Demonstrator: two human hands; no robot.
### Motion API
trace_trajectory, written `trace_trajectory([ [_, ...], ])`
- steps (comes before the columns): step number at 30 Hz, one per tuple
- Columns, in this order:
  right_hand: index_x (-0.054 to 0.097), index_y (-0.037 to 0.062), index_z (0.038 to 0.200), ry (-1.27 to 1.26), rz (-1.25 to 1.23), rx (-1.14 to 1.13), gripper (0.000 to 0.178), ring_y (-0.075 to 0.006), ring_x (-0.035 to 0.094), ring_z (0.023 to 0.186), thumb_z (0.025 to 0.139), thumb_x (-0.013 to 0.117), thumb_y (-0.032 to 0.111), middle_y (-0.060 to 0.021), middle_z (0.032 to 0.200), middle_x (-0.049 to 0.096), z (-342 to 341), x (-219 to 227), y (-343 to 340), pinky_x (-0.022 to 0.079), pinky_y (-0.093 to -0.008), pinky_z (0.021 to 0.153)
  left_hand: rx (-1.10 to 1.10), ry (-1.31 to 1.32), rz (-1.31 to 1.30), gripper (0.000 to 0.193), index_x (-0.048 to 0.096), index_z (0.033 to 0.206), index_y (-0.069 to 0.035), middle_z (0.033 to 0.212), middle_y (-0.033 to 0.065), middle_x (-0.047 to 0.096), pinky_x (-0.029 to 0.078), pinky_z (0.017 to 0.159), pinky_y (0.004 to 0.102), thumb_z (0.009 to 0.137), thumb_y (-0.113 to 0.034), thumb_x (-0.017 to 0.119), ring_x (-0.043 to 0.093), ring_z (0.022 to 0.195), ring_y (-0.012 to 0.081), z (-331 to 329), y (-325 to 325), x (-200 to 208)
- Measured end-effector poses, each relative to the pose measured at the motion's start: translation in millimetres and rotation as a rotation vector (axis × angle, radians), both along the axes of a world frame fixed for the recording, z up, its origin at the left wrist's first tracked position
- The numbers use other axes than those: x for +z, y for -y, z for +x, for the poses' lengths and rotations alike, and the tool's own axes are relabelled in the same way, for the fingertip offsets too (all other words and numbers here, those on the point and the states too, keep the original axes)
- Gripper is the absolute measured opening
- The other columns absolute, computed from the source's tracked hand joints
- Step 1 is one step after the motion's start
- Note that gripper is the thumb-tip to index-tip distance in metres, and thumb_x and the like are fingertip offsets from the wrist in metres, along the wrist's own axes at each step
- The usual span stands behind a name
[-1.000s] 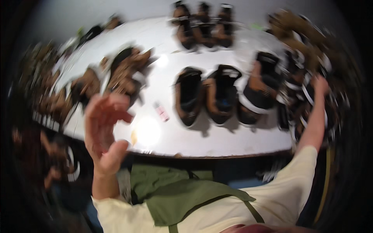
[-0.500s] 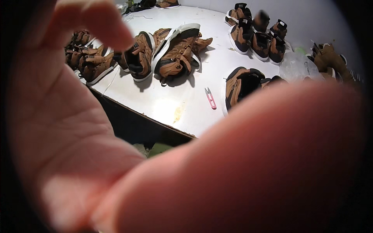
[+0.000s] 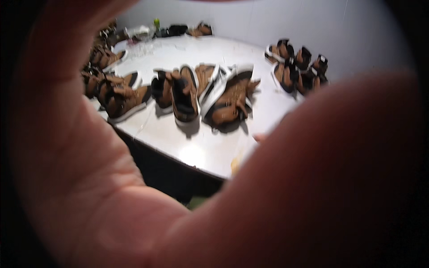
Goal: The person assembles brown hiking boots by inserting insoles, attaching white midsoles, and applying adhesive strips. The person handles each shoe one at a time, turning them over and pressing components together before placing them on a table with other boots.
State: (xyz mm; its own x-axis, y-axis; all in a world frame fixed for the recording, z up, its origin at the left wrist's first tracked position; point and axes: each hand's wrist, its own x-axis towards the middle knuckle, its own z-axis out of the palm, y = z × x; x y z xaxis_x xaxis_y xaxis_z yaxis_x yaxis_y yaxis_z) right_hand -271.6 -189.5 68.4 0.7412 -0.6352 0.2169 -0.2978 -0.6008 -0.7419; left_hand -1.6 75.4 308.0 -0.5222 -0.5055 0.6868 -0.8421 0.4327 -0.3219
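My left hand (image 3: 89,187) fills the left and lower part of the head view, very close and blurred. Its thumb stretches to the right and a finger arches along the top edge, with a wide gap between them. Nothing shows between thumb and finger; the fingertips are out of sight. Through this gap I see brown and black shoes with white soles on a white table (image 3: 187,53). One brown shoe (image 3: 230,105) lies tipped on its side, next to an upright brown shoe (image 3: 185,96). My right hand cannot be seen.
More brown shoes (image 3: 123,96) are crowded at the left edge. A group of shoes (image 3: 286,73) stands at the back right by the pale wall (image 3: 268,22). Clear plastic (image 3: 140,32) and dark shoes (image 3: 176,30) lie far back. Beside the thumb a small reddish bit (image 3: 259,137) is unclear.
The view has shifted, so the table and shoes sit lower and further right. The finger has moved up to the top edge. The pink thread snips are no longer clearly visible.
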Motion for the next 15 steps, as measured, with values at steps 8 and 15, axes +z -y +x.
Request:
trace_trajectory([
  [8,0.042,-0.007,0.134,0.339,0.811,-0.319,0.065,-0.0152,0.056,0.098,0.089,0.066,0.033,-0.0123,0.112,0.058,117,-100,64,0.047,-0.0272,0.083,-0.071,-0.118,-0.097,0.057,0.051,0.13,-0.003,0.132,0.0218,0.05,0.046,0.095,0.0469,0.085,-0.034,0.067,0.052,0.12,0.0351,33,-18,-19],
  [15,0.059,0.0168,0.1,0.559,0.985,-0.315,0.024,-0.008,0.055,0.088,0.087,0.069,0.034,0.0041,0.096,0.061,144,-106,84,0.044,-0.0239,0.071,-0.08,-0.922,-0.316,0.054,0.051,0.123,-0.002,0.115,0.0127,0.056,0.051,0.078,0.0302,0.075,-0.008,0.076,0.058,0.098,0.02,9,93,-144],
])
